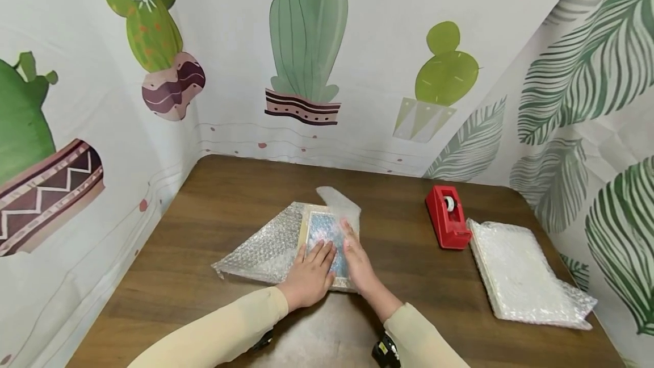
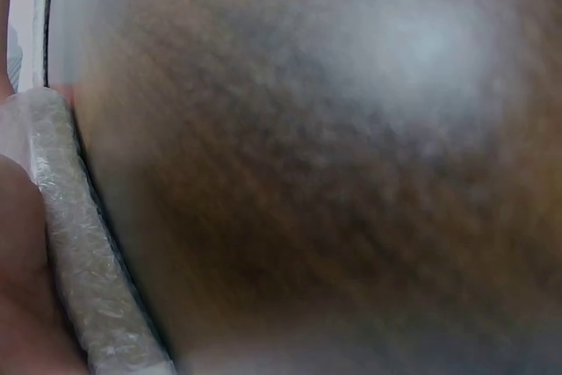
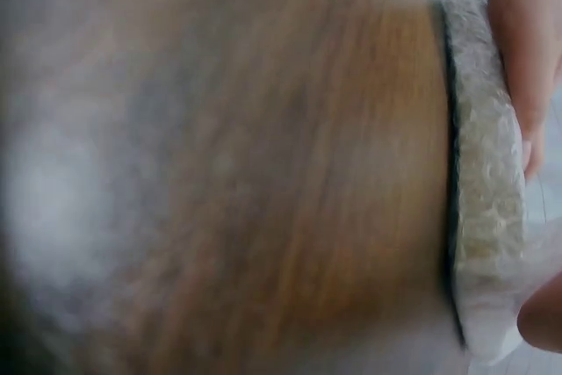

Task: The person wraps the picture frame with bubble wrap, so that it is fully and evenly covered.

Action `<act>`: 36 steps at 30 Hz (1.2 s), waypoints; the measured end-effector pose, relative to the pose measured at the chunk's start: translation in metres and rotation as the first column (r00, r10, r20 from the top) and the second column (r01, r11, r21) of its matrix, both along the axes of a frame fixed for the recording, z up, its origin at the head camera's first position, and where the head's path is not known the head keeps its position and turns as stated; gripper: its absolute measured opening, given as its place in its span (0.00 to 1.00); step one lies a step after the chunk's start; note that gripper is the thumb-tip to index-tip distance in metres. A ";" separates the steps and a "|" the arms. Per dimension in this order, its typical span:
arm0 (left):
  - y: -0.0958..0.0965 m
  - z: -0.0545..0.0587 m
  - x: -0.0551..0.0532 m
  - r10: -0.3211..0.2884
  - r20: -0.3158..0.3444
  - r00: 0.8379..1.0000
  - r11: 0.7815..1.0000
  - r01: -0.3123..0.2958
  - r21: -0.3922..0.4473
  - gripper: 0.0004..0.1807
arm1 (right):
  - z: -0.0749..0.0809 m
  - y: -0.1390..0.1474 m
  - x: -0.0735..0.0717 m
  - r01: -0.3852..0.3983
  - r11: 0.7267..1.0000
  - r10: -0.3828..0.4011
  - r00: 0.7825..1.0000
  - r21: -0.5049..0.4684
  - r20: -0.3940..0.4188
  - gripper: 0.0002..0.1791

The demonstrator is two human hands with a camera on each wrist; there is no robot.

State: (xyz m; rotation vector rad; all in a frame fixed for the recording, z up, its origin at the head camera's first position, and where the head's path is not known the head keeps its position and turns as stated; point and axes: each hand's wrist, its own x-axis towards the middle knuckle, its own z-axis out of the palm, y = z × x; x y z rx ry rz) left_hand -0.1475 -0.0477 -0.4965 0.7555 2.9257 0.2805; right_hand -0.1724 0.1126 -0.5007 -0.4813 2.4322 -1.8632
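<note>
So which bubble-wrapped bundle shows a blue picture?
The framed one under the left hand; the other bundle, beside the red tape dispenser, looks whitish.

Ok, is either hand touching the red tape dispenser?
No, the left hand and right hand are at the framed picture, well apart from the red tape dispenser.

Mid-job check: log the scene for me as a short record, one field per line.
Left hand: rests on the framed picture, fingers extended
Right hand: on the picture's right side, fingers extended
Bubble wrap: spread out to the picture's left; a flap covers its upper right corner
Tape dispenser: red, right of the picture, roll loaded, untouched
Wrapped package: far right, in bubble wrap, untouched
Surface: wood-grain table
</note>
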 end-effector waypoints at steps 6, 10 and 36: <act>0.000 -0.001 -0.003 -0.013 -0.002 1.000 1.000 0.013 -0.011 0.29 | -0.001 -0.010 -0.003 0.043 0.966 -0.020 0.996 0.257 -0.091 0.28; 0.000 -0.001 -0.004 -0.027 -0.016 1.000 0.997 0.026 -0.067 0.28 | 0.003 -0.017 -0.001 0.060 0.898 -0.020 0.995 0.436 -0.096 0.28; -0.006 0.000 -0.012 -0.028 -0.065 0.997 0.990 0.036 0.133 0.24 | 0.014 -0.024 -0.006 -0.078 0.792 0.018 0.994 0.606 0.104 0.31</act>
